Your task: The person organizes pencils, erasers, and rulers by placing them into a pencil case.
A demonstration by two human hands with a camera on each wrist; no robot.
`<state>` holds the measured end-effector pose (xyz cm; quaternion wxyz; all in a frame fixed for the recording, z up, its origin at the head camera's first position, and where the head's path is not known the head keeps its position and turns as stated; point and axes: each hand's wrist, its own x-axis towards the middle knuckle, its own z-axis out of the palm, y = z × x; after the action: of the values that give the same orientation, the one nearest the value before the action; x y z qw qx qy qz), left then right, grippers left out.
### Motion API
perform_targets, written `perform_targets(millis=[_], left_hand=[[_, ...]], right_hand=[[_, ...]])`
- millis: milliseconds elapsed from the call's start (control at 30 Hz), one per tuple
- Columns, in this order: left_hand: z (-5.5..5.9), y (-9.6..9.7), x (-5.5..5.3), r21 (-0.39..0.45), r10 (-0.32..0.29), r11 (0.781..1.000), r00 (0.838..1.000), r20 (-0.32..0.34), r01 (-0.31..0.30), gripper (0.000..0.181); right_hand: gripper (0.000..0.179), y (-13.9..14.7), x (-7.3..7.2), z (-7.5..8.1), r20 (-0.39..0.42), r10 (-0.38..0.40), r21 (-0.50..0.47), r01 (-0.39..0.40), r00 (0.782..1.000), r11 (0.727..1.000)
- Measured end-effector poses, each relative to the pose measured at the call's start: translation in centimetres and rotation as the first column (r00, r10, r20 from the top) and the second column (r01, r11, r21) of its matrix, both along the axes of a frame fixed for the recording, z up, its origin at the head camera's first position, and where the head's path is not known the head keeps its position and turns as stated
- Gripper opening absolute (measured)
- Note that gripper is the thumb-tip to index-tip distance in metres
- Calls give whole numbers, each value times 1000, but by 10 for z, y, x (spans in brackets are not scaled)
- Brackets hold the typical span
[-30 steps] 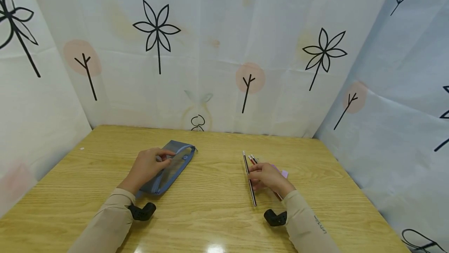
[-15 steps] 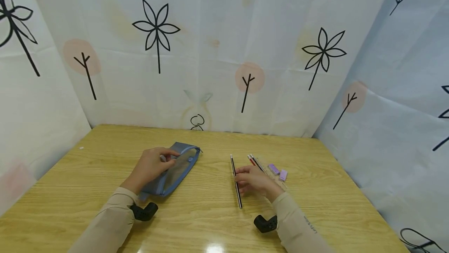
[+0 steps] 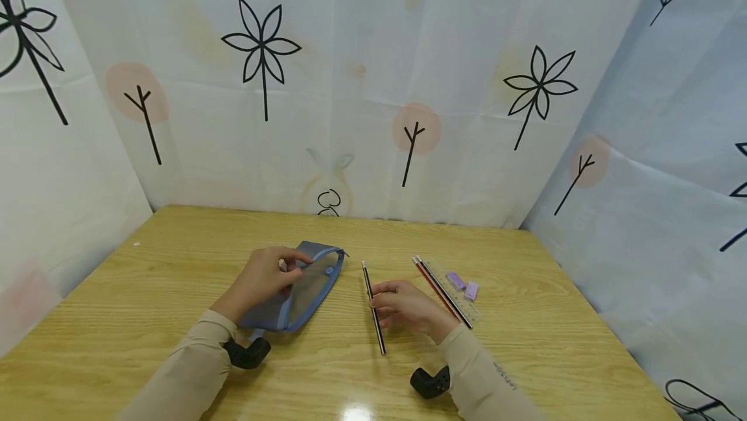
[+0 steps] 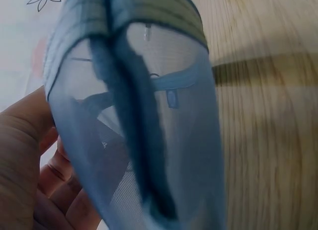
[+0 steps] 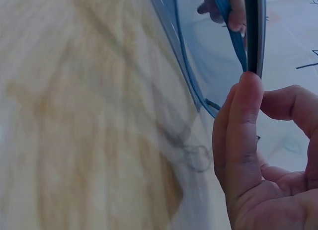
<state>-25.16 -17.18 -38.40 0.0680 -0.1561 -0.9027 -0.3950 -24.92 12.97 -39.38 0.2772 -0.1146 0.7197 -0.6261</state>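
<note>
A blue, see-through zip pencil case (image 3: 318, 291) lies tilted left of centre, its zip side parted. My left hand (image 3: 265, 281) grips its upper edge between thumb and fingers; in the left wrist view the pouch (image 4: 194, 135) fills the middle, with the fingers partly behind it. To the right, my right hand (image 3: 408, 307) pinches a dark striped pencil (image 3: 379, 336) between thumb and fingertips, just off the case's right side. The pencil (image 5: 255, 31) points up from the fingertips in the right wrist view, close in front of the blue pouch.
Right of the right hand lie a red pencil (image 3: 432, 283) and a black pencil (image 3: 446, 290), side by side. A clear ruler (image 3: 471, 311) and two purple erasers (image 3: 456, 280) are beside them. The wooden table (image 3: 327, 388) meets a patterned cloth wall (image 3: 362, 148) at the back.
My right hand has carried the striped pencil left, away from the other pencils and towards the case. The left hand has shifted slightly right with the case, which looks wider open.
</note>
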Motion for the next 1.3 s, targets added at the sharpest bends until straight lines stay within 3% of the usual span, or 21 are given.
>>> perform_targets(millis=[300,767,1167,1300], left_hand=[[2,4,3,7,-8,1000,1000,14,8,25],[6,19,5,-42,-40,998,999,-18,39,30],[9,37,11,-14,3,1000,1000,22,-3,27],[8,41,13,0,-10,1000,1000,12,10,26]], right_hand=[[42,-20,2,-6,24,45,-81,-43,999,996],[40,-27,0,-7,77,39,-141,-28,996,990],[36,-34,-1,-6,82,-7,-162,21,997,987],[34,-36,-3,-4,92,-5,-166,20,996,986]])
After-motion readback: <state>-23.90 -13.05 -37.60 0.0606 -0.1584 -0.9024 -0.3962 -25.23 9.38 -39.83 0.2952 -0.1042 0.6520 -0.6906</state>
